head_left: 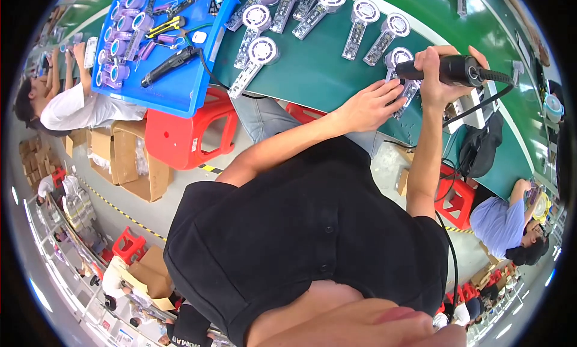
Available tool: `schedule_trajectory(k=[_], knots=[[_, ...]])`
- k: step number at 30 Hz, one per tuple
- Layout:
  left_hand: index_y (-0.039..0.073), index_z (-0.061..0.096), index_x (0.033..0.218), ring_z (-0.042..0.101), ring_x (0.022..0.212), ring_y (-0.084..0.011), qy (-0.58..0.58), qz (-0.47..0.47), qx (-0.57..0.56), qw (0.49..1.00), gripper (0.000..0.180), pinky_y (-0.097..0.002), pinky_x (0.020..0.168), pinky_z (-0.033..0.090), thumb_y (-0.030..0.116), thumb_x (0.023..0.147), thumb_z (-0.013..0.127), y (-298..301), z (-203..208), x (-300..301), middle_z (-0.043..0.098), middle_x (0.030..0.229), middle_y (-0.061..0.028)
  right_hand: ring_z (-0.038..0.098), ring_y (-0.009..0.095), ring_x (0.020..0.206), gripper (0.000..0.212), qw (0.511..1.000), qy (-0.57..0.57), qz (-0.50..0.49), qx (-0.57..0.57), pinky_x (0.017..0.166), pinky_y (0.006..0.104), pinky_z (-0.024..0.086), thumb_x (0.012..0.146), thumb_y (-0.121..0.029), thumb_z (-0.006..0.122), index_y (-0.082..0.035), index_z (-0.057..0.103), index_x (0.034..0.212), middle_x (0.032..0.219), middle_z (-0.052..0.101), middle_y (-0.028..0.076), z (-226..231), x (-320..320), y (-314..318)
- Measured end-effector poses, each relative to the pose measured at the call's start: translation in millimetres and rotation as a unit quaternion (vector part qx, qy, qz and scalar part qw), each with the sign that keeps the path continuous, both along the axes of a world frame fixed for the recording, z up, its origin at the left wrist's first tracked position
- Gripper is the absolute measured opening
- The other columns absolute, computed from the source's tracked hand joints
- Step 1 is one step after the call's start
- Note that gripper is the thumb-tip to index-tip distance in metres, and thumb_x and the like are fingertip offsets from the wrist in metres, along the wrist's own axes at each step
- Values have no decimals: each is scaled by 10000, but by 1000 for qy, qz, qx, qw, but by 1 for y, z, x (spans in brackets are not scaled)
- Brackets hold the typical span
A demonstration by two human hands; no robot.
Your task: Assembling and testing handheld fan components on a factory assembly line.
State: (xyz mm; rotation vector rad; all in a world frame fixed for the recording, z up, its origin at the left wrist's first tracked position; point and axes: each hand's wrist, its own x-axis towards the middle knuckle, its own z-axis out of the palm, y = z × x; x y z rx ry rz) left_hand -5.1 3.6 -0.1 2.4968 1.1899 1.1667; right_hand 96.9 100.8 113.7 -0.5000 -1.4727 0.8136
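My right hand (434, 85) is wrapped round a black corded electric screwdriver (458, 70), held almost level, with its front end over a small handheld fan (399, 56). That fan has a round white grille and an opened handle showing inner parts, and lies on the green table mat. Bent over the handle, the fingers of my left hand (374, 106) hold it against the mat. The screwdriver's tip and any screw under it are hidden. Several similar opened fans lie further left and back, one of them a fan with a pale handle (262, 51).
A blue tray (198, 76) at the left holds purple fan parts, a second black screwdriver (171, 66) and yellow-handled pliers (165, 27). A black cable crosses the mat. A black bag (484, 145) lies at the right edge. Red stools (180, 139) and co-workers are around the table.
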Motion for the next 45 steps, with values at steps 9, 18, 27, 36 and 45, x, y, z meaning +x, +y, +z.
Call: schedule_trajectory(k=[9, 18, 27, 36, 45], knots=[[10, 615, 1244, 511, 1303, -336, 2, 25, 23, 999, 515, -440, 1009, 489, 90, 747, 719, 5, -4, 11, 568, 1310, -168, 654, 211, 552, 688, 992, 28, -114, 36, 576, 345, 590, 816, 117, 723, -65, 306, 1333, 761, 674, 174, 30, 43, -11], [9, 619, 1233, 521, 1270, -315, 33, 36, 11, 999, 513, -429, 987, 501, 116, 750, 757, 7, -3, 19, 583, 1272, -152, 557, 195, 463, 638, 965, -3, -262, 15, 465, 372, 529, 820, 116, 720, -89, 314, 1268, 682, 632, 172, 56, 142, -8], [134, 660, 1225, 492, 1299, -295, -3, -18, -2, 1000, 506, -432, 957, 478, 196, 747, 814, 9, -7, 14, 586, 1318, -52, 553, 204, 482, 639, 973, 49, -217, -55, 463, 380, 500, 850, 72, 728, -107, 316, 1306, 709, 596, 145, 45, 148, -1], [173, 714, 1127, 521, 1268, -288, -18, -19, 25, 999, 376, -436, 925, 483, 179, 763, 809, 10, -12, 18, 614, 1277, -14, 559, 213, 497, 737, 991, 98, -80, -47, 507, 407, 531, 895, 96, 588, -162, 195, 1462, 712, 606, 175, 19, 112, -53], [167, 733, 1103, 526, 1263, -285, -7, -11, 30, 999, 332, -428, 912, 487, 181, 777, 798, 10, -11, 19, 618, 1268, -8, 580, 202, 532, 745, 993, 84, -84, -23, 545, 406, 554, 883, 53, 660, -168, 210, 1434, 769, 624, 166, 2, 96, -67]])
